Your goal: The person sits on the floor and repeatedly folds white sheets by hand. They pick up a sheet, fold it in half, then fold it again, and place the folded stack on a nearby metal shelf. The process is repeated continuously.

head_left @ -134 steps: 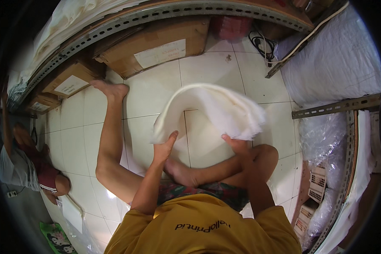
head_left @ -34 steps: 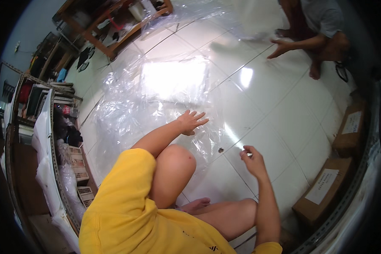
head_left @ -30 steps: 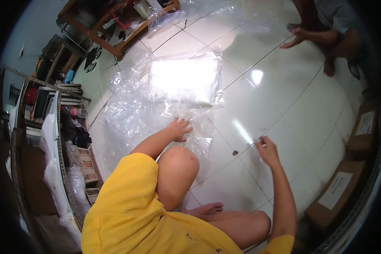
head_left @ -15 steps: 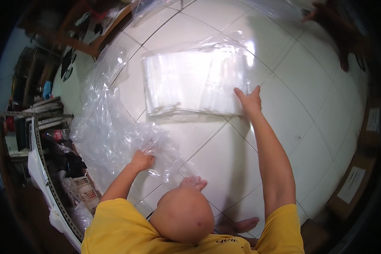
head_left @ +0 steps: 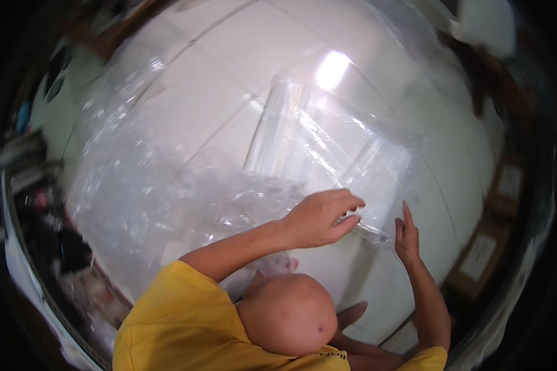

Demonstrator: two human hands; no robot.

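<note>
A clear plastic package of white, flat folded items (head_left: 328, 145) lies at a slant on the floor in front of me. My left hand (head_left: 322, 217) reaches across to its near edge, the thumb apart from the curved fingers and nothing visible between them. By the package's near right corner is my right hand (head_left: 407, 238), fingers pointing away from me; whether it touches the plastic I cannot tell. A large crumpled sheet of clear plastic (head_left: 136, 198) spreads to the left, passing under my left forearm.
Pale tiles (head_left: 229, 68) cover the floor. Cardboard boxes (head_left: 479, 256) with white labels line the right side. A cluttered metal shelf (head_left: 34, 229) stands at the left. Dark brown wooden furniture (head_left: 486, 74) is at the far right. My bent knee (head_left: 288, 312) rises close in front.
My left hand has come off the crumpled sheet and moved right to the package. The package is turned clockwise and farther right. My right hand has shifted nearer and to the right.
</note>
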